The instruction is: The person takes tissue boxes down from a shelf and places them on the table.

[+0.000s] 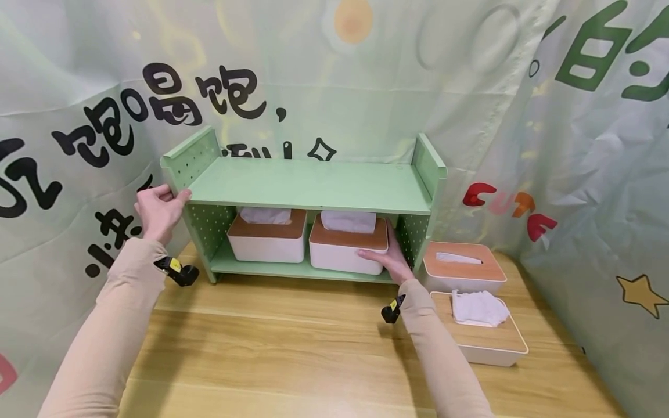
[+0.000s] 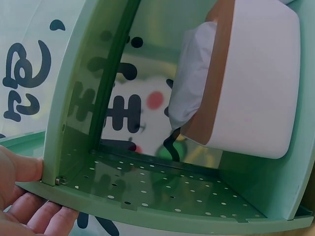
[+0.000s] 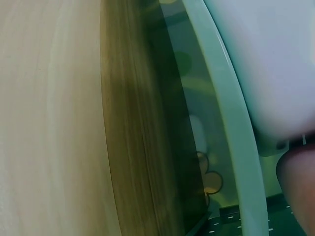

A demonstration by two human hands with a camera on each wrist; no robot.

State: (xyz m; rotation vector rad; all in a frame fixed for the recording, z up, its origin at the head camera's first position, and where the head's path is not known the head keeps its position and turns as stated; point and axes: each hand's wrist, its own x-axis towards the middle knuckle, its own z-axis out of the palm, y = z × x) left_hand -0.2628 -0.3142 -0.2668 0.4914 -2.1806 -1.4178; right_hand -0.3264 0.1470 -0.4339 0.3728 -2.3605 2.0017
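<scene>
A green two-level shelf (image 1: 313, 186) stands on the wooden table (image 1: 287, 348). My left hand (image 1: 157, 209) grips the front edge of its perforated left side panel (image 2: 162, 191), thumb in front and fingers behind. Two white tissue boxes with wooden lids sit on the lower level: the left box (image 1: 266, 238) and the right box (image 1: 345, 252). My right hand (image 1: 387, 258) rests against the right box's front right corner, its fingers stretched flat along the front face. The right wrist view shows the white box (image 3: 275, 64), the shelf's edge (image 3: 231, 123) and one fingertip (image 3: 300, 182).
Two more tissue boxes lie on the table right of the shelf, one near it (image 1: 462, 270) and one closer to me (image 1: 488, 337). A printed cloth backdrop (image 1: 575, 174) closes in the back and both sides. The shelf's top board carries nothing.
</scene>
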